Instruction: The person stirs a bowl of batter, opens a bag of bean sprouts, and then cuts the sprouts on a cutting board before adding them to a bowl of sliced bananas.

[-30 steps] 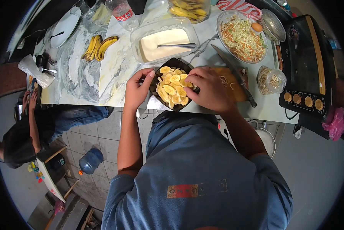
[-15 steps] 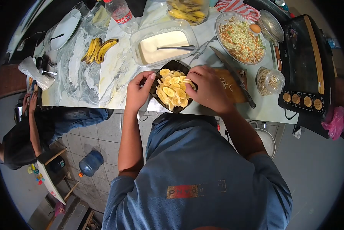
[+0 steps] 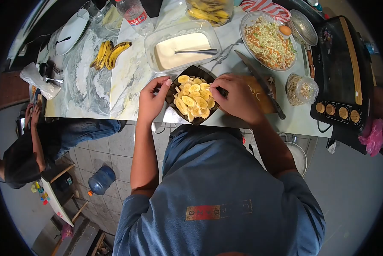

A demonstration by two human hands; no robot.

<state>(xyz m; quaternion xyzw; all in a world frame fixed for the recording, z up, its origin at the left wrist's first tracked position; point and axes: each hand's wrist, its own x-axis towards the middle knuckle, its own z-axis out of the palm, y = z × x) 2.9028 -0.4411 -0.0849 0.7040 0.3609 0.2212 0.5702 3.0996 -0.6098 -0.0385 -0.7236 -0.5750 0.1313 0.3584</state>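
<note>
A black angular bowl (image 3: 176, 112) heaped with banana slices (image 3: 194, 99) stands at the counter's near edge. My left hand (image 3: 155, 97) grips its left rim between thumb and fingers. At the right rim is my right hand (image 3: 234, 97), thumb and fingertips closed together beside the slices; whatever they may hold is too small to name. Just beyond the bowl sits a clear plastic container (image 3: 151, 38) of pale batter (image 3: 180, 47) with a spoon (image 3: 196, 51) in it. A wooden cutting board (image 3: 264, 100) with a large knife (image 3: 266, 87) across it lies partly behind my right hand.
Right: plate of shredded vegetables (image 3: 270, 45) with an egg, bagged sprouts (image 3: 301, 88), toaster oven (image 3: 338, 68). Back: bottle (image 3: 136, 18), bagged bananas (image 3: 209, 12). Left: two bananas (image 3: 110, 55), white plate (image 3: 73, 33). Another person (image 3: 33, 149) is at far left; a water jug (image 3: 101, 181) lies on the floor.
My right hand has drawn back slightly to the right, from over the banana slices to the bowl's right rim. My left hand stays at the left rim.
</note>
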